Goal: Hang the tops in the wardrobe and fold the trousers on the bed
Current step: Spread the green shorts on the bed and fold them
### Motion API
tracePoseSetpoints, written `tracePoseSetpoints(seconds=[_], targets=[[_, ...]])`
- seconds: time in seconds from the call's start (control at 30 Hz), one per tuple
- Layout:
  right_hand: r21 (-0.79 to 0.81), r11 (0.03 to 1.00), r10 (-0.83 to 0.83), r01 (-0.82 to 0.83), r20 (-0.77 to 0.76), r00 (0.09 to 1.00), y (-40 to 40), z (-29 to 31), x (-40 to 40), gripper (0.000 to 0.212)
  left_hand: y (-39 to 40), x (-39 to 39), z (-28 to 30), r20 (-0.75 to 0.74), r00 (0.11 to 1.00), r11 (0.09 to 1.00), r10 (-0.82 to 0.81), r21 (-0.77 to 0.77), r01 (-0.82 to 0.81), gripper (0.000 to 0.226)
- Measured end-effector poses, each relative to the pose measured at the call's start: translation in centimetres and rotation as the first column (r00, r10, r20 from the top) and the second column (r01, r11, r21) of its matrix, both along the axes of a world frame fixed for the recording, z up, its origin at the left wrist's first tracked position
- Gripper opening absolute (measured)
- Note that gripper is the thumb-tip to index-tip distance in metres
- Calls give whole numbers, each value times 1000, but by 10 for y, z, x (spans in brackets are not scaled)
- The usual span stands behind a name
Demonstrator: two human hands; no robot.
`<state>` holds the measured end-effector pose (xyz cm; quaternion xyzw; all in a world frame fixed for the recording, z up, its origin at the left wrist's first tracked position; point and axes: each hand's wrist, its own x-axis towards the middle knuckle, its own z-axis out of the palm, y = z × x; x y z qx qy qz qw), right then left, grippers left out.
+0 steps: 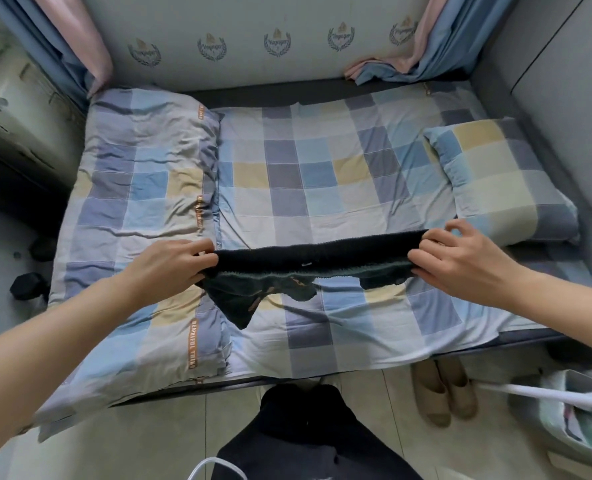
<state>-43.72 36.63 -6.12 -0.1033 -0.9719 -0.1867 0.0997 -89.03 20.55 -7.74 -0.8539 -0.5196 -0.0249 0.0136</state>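
We hold the dark trousers [308, 268] stretched above the checked bed [322, 188]. The left hand [170, 268] and right hand [460, 261] each pinch one waistband end. The waistband's long axis runs left to right between them, both hands equally near; the rest hangs below.

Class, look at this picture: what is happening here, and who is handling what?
A person stands at a bed with a checked sheet. The left hand and the right hand each pinch one end of a dark garment, stretched flat between them over the sheet. Its lower part lies bunched on the bed, so the folding is not yet done. A pillow lies to the right.
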Motion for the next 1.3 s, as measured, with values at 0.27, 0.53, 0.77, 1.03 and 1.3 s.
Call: tracePoseSetpoints(seconds=[0.27,0.53,0.77,1.03,1.3], targets=[[-194,811,-566,551,-22,824,5,5,-20,28,14,1,2,291,940,980,177,-145,-140,21],[-703,446,-77,554,587,806,-8,4,9,24,-17,8,-10,78,779,190,622,-980,-53,14],[-738,10,-66,674,672,737,42,-20,-3,65,10,8,-25,-56,358,-154,932,-956,250,40],[-632,359,-467,686,515,719,149,-206,-63,17,115,-17,-230,194,292,312,936,-841,-442,39],[-359,522,-568,774,531,629,174,-464,-100,23,148,-6,-469,130,500,462,856,-628,-627,16]])
